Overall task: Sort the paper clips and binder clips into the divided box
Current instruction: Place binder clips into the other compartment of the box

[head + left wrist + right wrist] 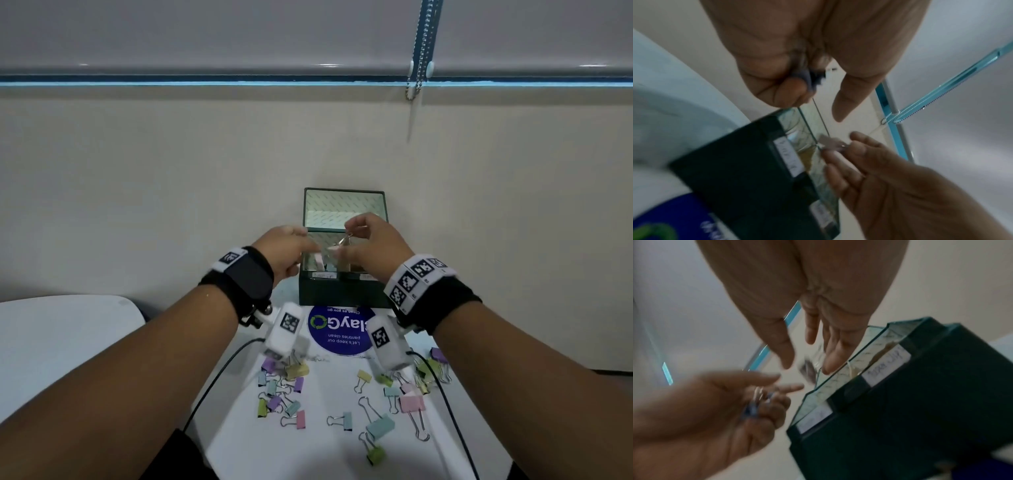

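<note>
Both hands hover over the open dark-green divided box (344,291), which stands at the far edge of the bench (325,455) against the wall. The right hand (371,245) pinches a pink binder clip (337,251) by its wire handles, body hanging down just above the box's rim. In the left wrist view the left hand (797,53) has its fingers curled round a small dark-blue clip (813,79), thumb loose. Each load lies straight below its own hand, so the drop is probably a short vertical release, left hand nearer the left compartment. Many pastel binder clips (380,426) lie scattered nearer the person, unsorted
</note>
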The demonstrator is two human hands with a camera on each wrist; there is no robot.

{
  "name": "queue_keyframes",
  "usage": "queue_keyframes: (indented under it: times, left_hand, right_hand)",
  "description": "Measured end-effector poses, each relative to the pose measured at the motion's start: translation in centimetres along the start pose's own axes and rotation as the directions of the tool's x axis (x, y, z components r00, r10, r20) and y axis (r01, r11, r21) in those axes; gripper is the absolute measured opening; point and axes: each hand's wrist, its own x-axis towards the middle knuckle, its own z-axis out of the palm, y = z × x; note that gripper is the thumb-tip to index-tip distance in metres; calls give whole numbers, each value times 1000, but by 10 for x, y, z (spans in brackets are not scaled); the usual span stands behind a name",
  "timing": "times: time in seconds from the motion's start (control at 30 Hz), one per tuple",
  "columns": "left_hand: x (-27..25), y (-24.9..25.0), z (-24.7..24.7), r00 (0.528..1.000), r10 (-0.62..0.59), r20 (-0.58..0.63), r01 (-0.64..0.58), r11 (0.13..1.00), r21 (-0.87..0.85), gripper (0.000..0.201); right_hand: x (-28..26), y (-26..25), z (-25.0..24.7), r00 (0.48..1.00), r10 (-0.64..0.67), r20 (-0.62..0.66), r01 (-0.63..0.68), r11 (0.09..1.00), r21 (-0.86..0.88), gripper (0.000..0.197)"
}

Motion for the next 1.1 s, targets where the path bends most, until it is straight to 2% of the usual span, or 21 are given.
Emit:
queue_keyframes:
  times: [0.07,0.17,0.23,0.3,0.37,0.4,0.47,0.5,0.57,0.6,0.7,0.8,0.87,1.0,1.1]
  left_hand:
    - [2,15,8,998,10,57,-2,989,-149,45]
    - [-5,28,9,996,9,94,11,978,-209,16]
    - [-9,25,2,994,46,95,-39,996,-79,14]
    - [-13,15,-7,983,164,82,-179,956,232,21]
    - [-25,0,-19,954,258,150,-298,804,515,19]
    - [-31,-9,-25,944,241,227,-331,715,616,15]
    - [-46,-27,-33,917,103,386,-379,530,759,17]
    - [-52,-34,-36,904,21,428,-390,452,802,22]
    - [-60,-44,-38,891,-97,443,-388,345,855,34]
    - [-61,-47,-38,889,-135,438,-379,320,868,40]
    - [-59,-56,-37,888,-162,430,-356,350,866,53]
    - [-51,-67,-36,914,-123,388,-313,397,863,58]
    - [-48,-69,-36,920,-92,381,-318,393,863,51]
    - [-49,-70,-37,941,-54,335,-279,440,854,38]
    - [-52,-71,-39,958,-29,286,-254,383,888,25]
  right_hand:
    - [5,-1,-3,998,-1,69,6,997,-74,51]
    - [-4,5,-22,998,-21,60,26,996,-84,33]
    - [-18,16,-41,998,-44,39,48,992,-121,21]
    - [-36,33,-61,995,-59,82,76,972,-224,14]
    - [-55,54,-76,984,-31,177,102,908,-407,14]
    - [-63,65,-82,973,19,229,100,863,-496,17]
    - [-77,81,-87,939,133,317,90,795,-599,21]
    - [-83,88,-86,923,164,348,100,770,-630,21]
    - [-91,94,-80,910,151,386,153,744,-651,14]
    - [-94,94,-74,911,120,395,177,752,-635,12]
    - [-99,92,-54,910,27,413,268,724,-636,15]
    - [-100,87,-38,893,38,448,303,685,-663,24]
    - [-101,83,-32,878,58,475,322,662,-676,23]
    - [-102,81,-27,864,32,503,362,655,-663,15]
    - [-102,82,-25,877,-1,480,360,664,-656,4]
